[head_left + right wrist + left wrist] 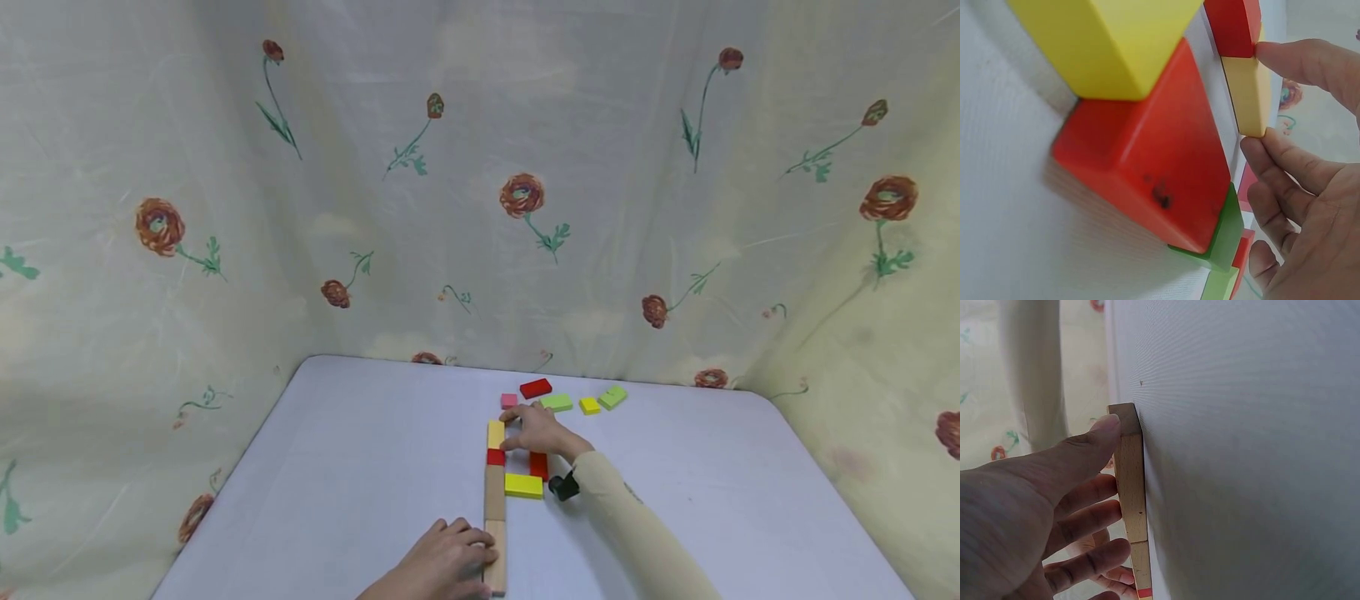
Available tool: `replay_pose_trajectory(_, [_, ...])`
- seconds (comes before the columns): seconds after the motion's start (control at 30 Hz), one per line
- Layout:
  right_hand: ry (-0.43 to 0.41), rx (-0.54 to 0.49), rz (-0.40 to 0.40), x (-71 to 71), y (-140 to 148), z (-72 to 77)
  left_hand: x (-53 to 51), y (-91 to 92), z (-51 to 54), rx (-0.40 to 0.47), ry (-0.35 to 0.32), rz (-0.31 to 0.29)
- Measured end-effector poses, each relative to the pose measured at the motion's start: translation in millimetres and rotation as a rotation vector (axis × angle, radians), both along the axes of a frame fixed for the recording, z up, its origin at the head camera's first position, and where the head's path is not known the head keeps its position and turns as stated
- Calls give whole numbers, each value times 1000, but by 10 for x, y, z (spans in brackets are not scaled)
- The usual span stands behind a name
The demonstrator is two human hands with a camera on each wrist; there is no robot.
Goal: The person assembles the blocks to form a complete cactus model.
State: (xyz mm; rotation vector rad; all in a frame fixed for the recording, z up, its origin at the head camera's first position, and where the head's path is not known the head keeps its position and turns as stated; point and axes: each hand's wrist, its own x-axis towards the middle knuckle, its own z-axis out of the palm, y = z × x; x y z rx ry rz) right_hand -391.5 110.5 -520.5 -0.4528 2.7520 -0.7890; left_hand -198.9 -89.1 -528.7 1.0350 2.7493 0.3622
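A straight row of blocks runs away from me: a pale wooden block point(498, 571) nearest, a browner wooden block point(495, 493), a small red block point(496, 457), then a pale yellow block point(496, 434) at the far end. My left hand point(444, 560) rests against the nearest block, thumb at its near end and loose fingers along it. The right hand point(542, 431) pinches the pale yellow block lengthwise between thumb and fingertips. Below that hand, a bright yellow block point(523, 486) meets a red block point(1166, 162), with a green block point(1225, 234) at the red one's end.
Beyond the right hand lie loose blocks: a pink one point(509, 401), a red one point(536, 388), a light green one point(557, 402), a small yellow one point(589, 406) and more light green point(612, 397). Flowered cloth point(480, 208) hangs behind the white table point(360, 467).
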Motion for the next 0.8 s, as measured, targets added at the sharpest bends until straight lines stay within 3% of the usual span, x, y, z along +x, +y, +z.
replay_pose_trajectory(0.17, [1,-43,-1,8,34,16,1,1,9,-2,2,-2])
replay_pose_trajectory(0.43, [34,-229,-12,-94,236,148,-1,-6,17,-5,-2,-6])
replay_pose_trajectory(0.8, [174,-337,-221,-300,1042,279,10,-1,11,-8,2,6])
